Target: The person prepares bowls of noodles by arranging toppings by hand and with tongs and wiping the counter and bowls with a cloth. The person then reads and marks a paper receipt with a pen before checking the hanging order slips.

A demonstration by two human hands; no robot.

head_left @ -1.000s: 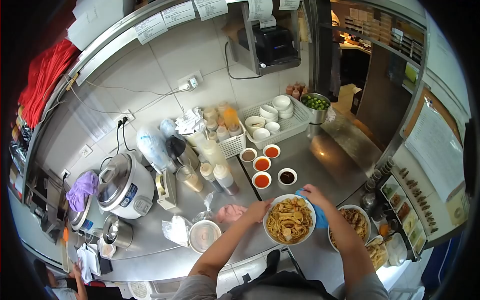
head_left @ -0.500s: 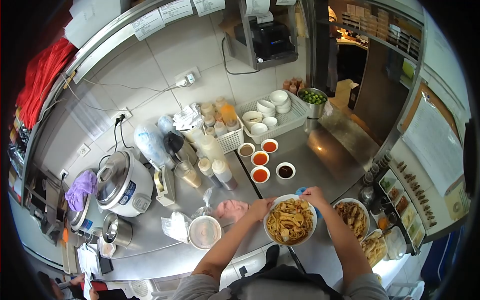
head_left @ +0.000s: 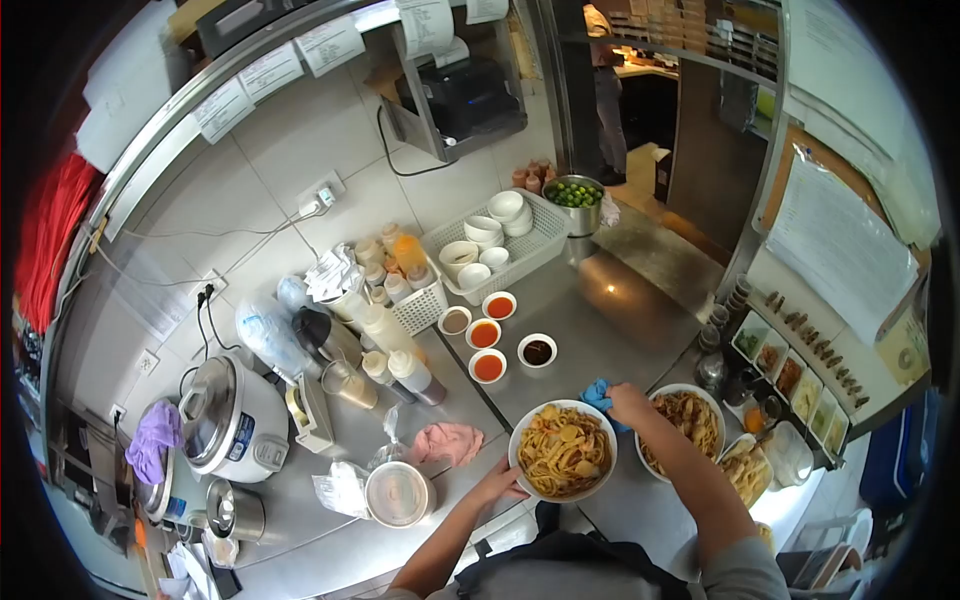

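A white bowl of noodles (head_left: 563,452) is at the counter's front edge, right in front of me. My left hand (head_left: 503,483) is closed on the bowl's lower left side, its fingers partly hidden under the rim. My right hand (head_left: 628,404) grips a crumpled blue cloth (head_left: 597,393) just past the bowl's upper right rim. Close by on the right, partly behind my right forearm, sits a second bowl (head_left: 683,425) filled with noodles.
Small sauce bowls (head_left: 487,366) stand beyond the noodles. To the left are a lidded tub (head_left: 399,494), a pink cloth (head_left: 447,443), squeeze bottles (head_left: 415,375) and a rice cooker (head_left: 240,425). Condiment trays (head_left: 790,377) line the right side. A person (head_left: 607,100) stands in the far doorway.
My left hand has shifted from the bowl's upper left rim to its lower left side. My right hand has come off the rim with the blue cloth. The view has turned right.
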